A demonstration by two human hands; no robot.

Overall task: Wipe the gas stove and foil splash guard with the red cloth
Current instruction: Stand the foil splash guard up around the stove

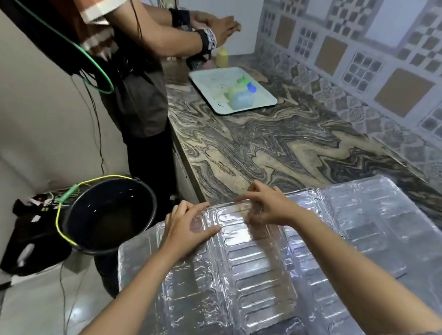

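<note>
The foil splash guard (pixel 258 271) lies nearly flat across the near end of the marbled counter, its embossed silver panels partly unfolded and overhanging the counter's front edge. My left hand (pixel 186 229) rests flat on a left panel with its fingers spread. My right hand (pixel 266 205) pinches the far edge of the middle panel with its fingertips. No red cloth and no gas stove appear in this view; the foil covers whatever is beneath it.
A black bucket (pixel 110 212) holding dark water stands on the floor left of the foil. On the counter (pixel 267 144) farther back sits a white tray (pixel 209 84) with small plastic bottles. Another person (pixel 142 86) stands at the counter's far left end. Patterned wall tiles run along the right.
</note>
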